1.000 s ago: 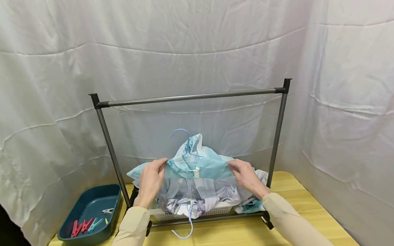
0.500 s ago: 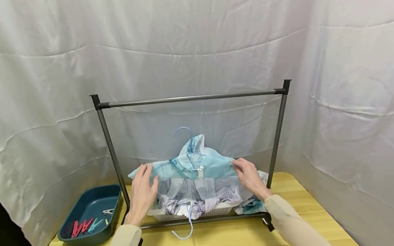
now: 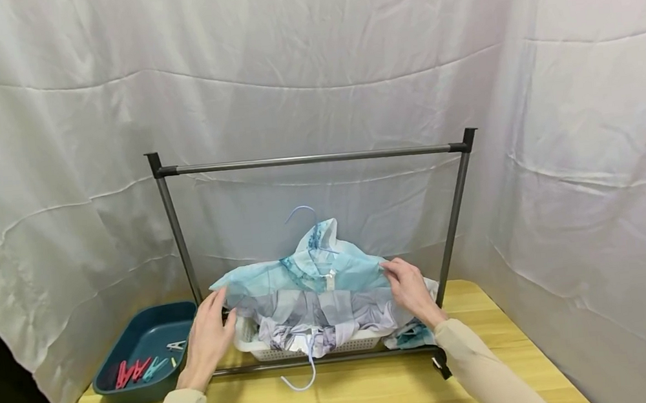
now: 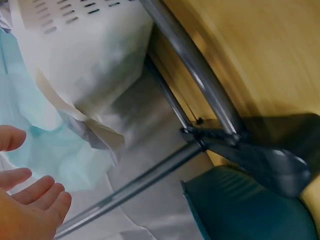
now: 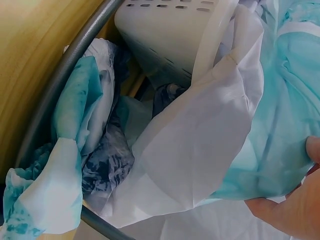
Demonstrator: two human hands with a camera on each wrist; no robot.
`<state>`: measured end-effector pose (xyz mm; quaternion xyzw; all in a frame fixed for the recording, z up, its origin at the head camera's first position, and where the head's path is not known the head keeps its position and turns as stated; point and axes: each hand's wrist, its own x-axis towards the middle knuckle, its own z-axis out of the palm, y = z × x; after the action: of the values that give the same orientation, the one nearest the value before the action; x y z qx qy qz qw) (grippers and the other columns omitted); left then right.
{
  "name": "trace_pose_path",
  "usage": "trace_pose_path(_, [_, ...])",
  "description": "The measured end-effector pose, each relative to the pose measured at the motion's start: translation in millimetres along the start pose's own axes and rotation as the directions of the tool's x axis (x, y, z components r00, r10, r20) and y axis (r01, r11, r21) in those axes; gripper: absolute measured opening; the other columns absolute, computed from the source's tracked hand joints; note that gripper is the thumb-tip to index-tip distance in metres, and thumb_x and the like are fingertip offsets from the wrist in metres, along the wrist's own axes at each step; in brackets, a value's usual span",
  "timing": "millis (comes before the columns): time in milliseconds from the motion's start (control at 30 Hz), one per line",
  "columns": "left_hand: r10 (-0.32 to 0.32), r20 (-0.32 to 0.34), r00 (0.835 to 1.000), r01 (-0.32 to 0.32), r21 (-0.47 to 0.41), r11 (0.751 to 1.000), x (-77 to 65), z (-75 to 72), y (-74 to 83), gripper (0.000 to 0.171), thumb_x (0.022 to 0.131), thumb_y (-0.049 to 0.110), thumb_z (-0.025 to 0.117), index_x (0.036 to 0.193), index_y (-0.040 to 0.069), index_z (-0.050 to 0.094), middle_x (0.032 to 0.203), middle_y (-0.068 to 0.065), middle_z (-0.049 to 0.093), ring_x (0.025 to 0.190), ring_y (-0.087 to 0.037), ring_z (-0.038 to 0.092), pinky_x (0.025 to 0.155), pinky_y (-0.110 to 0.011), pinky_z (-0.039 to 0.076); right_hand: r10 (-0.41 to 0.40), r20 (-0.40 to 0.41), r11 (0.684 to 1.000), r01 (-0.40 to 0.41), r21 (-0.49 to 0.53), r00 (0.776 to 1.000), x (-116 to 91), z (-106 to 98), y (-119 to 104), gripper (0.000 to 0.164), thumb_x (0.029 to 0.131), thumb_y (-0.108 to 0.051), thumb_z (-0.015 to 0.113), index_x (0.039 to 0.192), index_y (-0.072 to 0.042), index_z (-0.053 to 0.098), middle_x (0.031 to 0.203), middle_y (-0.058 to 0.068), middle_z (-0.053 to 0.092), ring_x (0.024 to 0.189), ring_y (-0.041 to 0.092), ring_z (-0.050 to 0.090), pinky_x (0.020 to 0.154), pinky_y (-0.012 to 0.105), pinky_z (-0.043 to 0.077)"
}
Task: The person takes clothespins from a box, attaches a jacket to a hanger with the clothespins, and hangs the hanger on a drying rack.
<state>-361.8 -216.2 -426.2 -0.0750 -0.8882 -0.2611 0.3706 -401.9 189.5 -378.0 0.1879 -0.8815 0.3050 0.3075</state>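
- Aqua garment (image 3: 359, 271), frame centre, lies spread above the lilac cloth (image 3: 333, 307) and white basket (image 3: 243, 346).
- Right hand (image 3: 415, 291), right of centre: thumb and fingers pinch the garment's edge.
- Left hand (image 3: 208, 334), left of centre: fingers loose, grasping nothing (whether they touch the cloth, cannot tell).
- Step, as judged: straightening the garment on its hanger. Best tug lightly and evenly, collar centred under the hook; thin fabric probably slides easily.
- Counts, visible: two hanger hooks (upper hook (image 3: 302, 207), lower hook (image 3: 300, 388)); one rack (image 3: 313, 159); one basket; one blue tub (image 3: 151, 335), lower left; two red pegs (image 3: 122, 376); one white peg (image 3: 176, 346).
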Motion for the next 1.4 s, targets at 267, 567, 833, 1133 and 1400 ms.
trace_pose_path(267, [-0.052, 0.090, 0.995, 0.047, 0.058, 0.997, -2.9, -7.9, -16.1, 0.048, 0.095, 0.014, 0.062, 0.138, -0.003, 0.051, 0.133, -0.028, 0.053, 0.121, -0.047, 0.050, 0.095, -0.063, 0.043, 0.010, 0.005, 1.000, -0.010, -0.003, 1.000, -1, -2, 2, 0.025, 0.097, -0.004, 0.056, 0.117, -0.001, 0.070, 0.096, 0.009, 0.067, 0.085, 0.024, 0.065, 0.076, 0.041, 0.053])
trace_pose_path(567, [-0.172, 0.164, 0.971, 0.165, 0.058, 0.985, 2.6, -31.4, -31.1, 0.049, 0.097, 0.020, 0.056, 0.140, -0.004, 0.048, 0.137, -0.031, 0.049, 0.122, -0.051, 0.048, 0.096, -0.065, 0.041, 0.005, -0.021, 1.000, -0.005, -0.010, 1.000, -6, 4, 3, 0.024, 0.097, -0.003, 0.057, 0.116, -0.002, 0.071, 0.094, 0.008, 0.066, 0.082, 0.021, 0.064, 0.073, 0.038, 0.052])
trace_pose_path(833, [-0.184, 0.224, 0.957, 0.169, 0.083, 0.982, 3.2, -42.4, -43.0, 0.048, 0.098, 0.017, 0.055, 0.140, -0.006, 0.046, 0.136, -0.035, 0.048, 0.120, -0.053, 0.048, 0.094, -0.066, 0.042, 0.003, -0.025, 1.000, -0.003, -0.014, 1.000, -7, 2, 2, 0.024, 0.097, -0.002, 0.057, 0.116, -0.002, 0.071, 0.093, 0.008, 0.066, 0.080, 0.021, 0.062, 0.072, 0.037, 0.051])
trace_pose_path(1133, [-0.199, 0.284, 0.938, 0.177, 0.101, 0.979, 2.5, -55.2, -65.8, 0.044, 0.098, 0.014, 0.052, 0.137, -0.006, 0.049, 0.132, -0.035, 0.050, 0.114, -0.053, 0.051, 0.086, -0.065, 0.045, 0.001, -0.027, 1.000, -0.002, -0.023, 1.000, -8, -3, 5, 0.024, 0.097, -0.003, 0.056, 0.117, -0.003, 0.071, 0.093, 0.007, 0.066, 0.079, 0.020, 0.062, 0.070, 0.037, 0.050])
trace_pose_path(1400, [-0.279, 0.384, 0.880, 0.231, 0.167, 0.958, 4.4, -67.7, -82.9, 0.038, 0.097, 0.012, 0.054, 0.127, -0.010, 0.055, 0.121, -0.035, 0.059, 0.101, -0.048, 0.060, 0.079, -0.058, 0.051, -0.007, -0.040, 1.000, 0.006, -0.028, 0.999, -5, -4, 4, 0.024, 0.098, -0.003, 0.056, 0.116, -0.003, 0.071, 0.093, 0.008, 0.066, 0.078, 0.021, 0.061, 0.069, 0.036, 0.050])
